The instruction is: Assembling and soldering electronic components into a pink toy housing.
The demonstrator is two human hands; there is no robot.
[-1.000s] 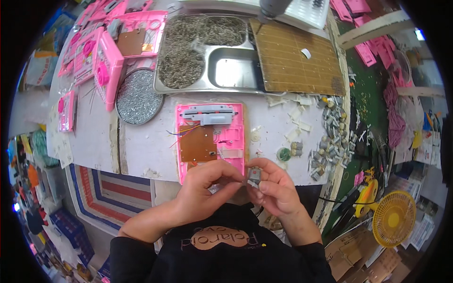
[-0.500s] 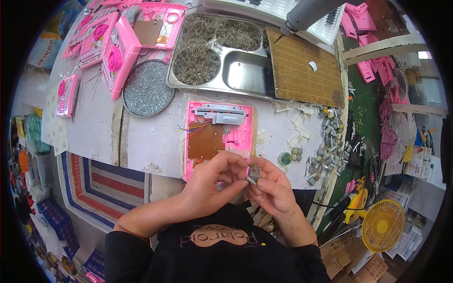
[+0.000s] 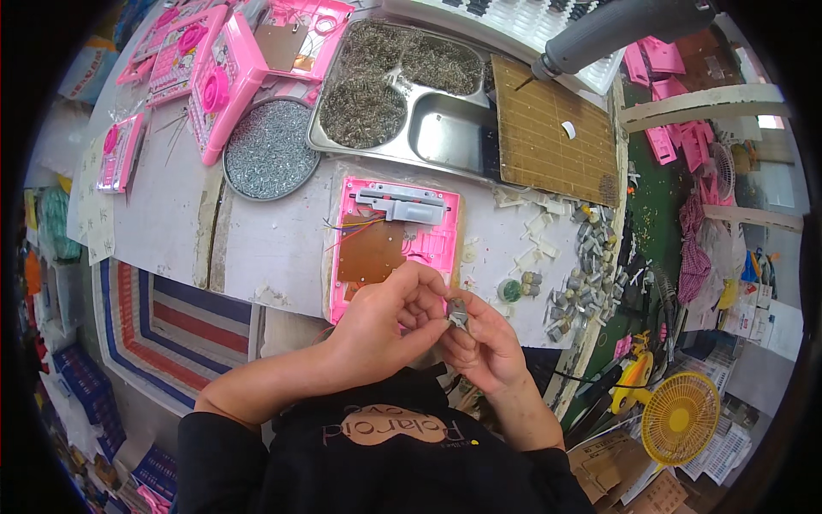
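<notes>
In front of my chest, a small grey part (image 3: pixel 458 313) that looks like a small motor is pinched between my hands. My right hand (image 3: pixel 490 349) grips it between thumb and fingers. The thumb and curled fingers of my left hand (image 3: pixel 385 315) close on its left side, partly hiding it. Just beyond my hands lies an open pink plastic housing (image 3: pixel 437 236) on the table. Inside it are a grey mechanism (image 3: pixel 402 206), a brown board (image 3: pixel 370 255) and several coloured wires. My left hand covers the housing's near edge.
A pile of small grey motors (image 3: pixel 591 265) and white plastic bits lies right, beside a round green item (image 3: pixel 509 290). Behind stand a round tray of screws (image 3: pixel 271 150), a steel tray (image 3: pixel 347 152) of springs and a hanging electric screwdriver (image 3: pixel 591 38). Pink cases (image 3: pixel 224 90) are stacked left.
The grey part has turned between my fingers, and both hands have shifted slightly left. My view has moved a little, so the screwdriver shows farther right.
</notes>
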